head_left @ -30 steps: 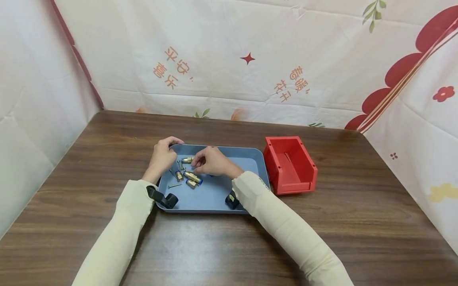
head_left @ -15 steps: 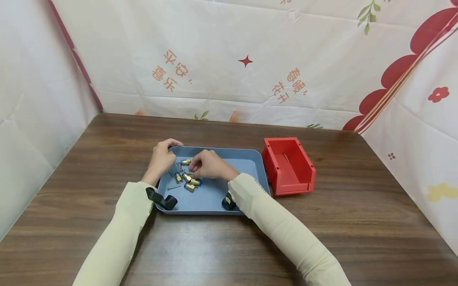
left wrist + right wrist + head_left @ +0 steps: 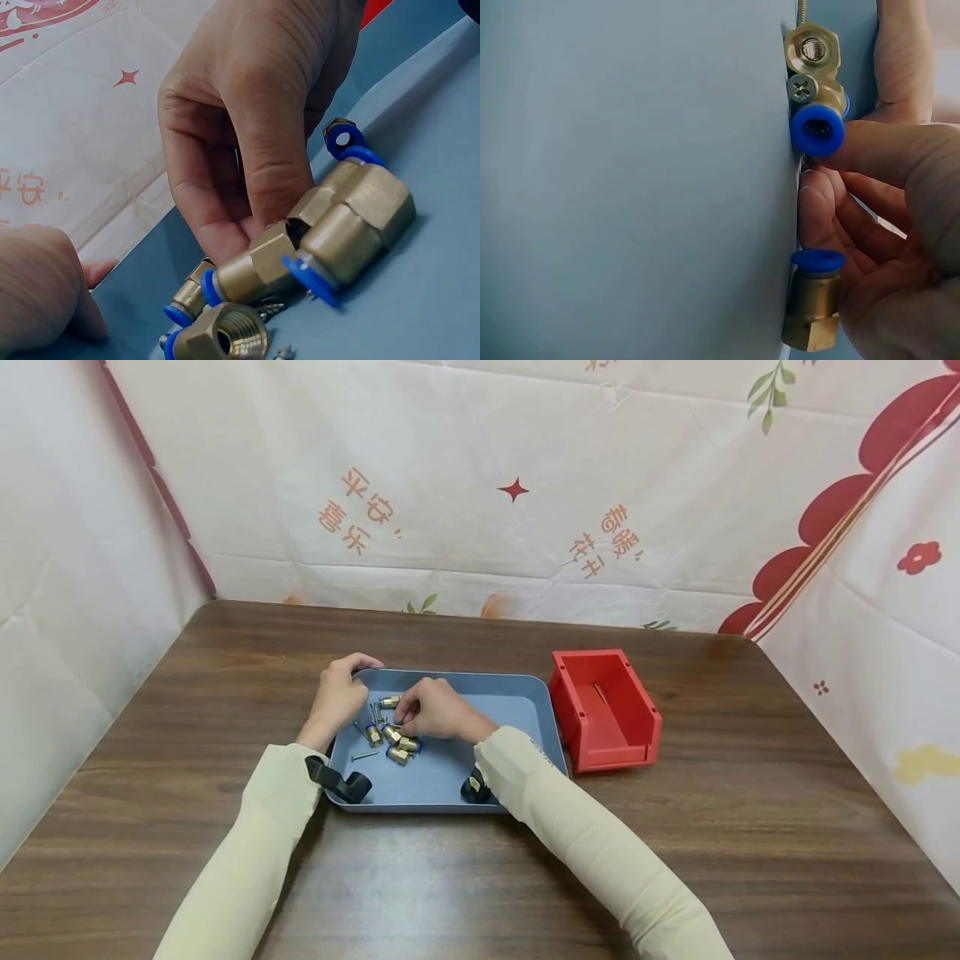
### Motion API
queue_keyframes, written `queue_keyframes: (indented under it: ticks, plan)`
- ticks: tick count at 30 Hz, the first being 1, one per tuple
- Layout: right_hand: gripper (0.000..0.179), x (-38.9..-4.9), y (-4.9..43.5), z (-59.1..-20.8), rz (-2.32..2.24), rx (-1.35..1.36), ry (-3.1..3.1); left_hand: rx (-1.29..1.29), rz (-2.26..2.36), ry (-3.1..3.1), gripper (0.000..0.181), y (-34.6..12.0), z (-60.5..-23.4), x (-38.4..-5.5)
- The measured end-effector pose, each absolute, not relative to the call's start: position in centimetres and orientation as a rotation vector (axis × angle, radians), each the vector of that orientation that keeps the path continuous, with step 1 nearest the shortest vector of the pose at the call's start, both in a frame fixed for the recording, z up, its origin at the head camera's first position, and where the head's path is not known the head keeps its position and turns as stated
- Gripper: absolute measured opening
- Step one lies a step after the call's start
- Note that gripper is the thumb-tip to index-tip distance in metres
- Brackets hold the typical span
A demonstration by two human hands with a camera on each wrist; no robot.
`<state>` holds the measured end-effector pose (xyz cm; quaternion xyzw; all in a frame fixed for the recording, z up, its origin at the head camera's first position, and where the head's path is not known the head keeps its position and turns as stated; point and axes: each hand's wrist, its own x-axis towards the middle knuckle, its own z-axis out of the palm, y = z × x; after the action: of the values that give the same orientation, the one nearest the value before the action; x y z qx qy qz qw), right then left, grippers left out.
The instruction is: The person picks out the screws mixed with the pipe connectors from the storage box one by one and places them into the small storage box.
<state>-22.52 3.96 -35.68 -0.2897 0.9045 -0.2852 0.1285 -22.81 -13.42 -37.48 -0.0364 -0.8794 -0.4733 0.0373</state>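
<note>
Grips the tray [image 3: 420,783] by its rim with left fingers [image 3: 362,661]; curls right fingers [image 3: 222,238] among brass fittings [image 3: 351,231] inside it, cannot tell whether pinching any. Likely hard, smooth, dense; best held across the flat sides.

Brass fittings [image 3: 379,206] and screws [image 3: 365,755], left part of tray [image 3: 442,785]

We are observing a blue-grey tray lying flat, the left hand [image 3: 341,697] holding its rim. We are seeing brass fittings with blue collars [image 3: 817,131] crowding at mixed angles, one showing its threaded bore. Silver screws are lying among them, one lying slightly apart. The right hand's [image 3: 437,706] fingertips are resting among the fittings; we are not discerning what they hold.
</note>
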Motion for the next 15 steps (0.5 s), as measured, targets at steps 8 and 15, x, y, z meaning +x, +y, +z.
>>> queue_keyframes:
  ticks: [8, 15]
  plan:
    - [0.01, -22.31, 3.89, -35.71, -0.824, -0.85, 2.626, -0.108, -1.457, -2.696, 0.045, -13.43, -37.59, -22.83]
    - [0.008, -22.21, 3.94, -35.7, -0.839, -0.856, 2.627, -0.124, -1.454, -2.69, 0.044, -13.42, -37.59, -22.83]
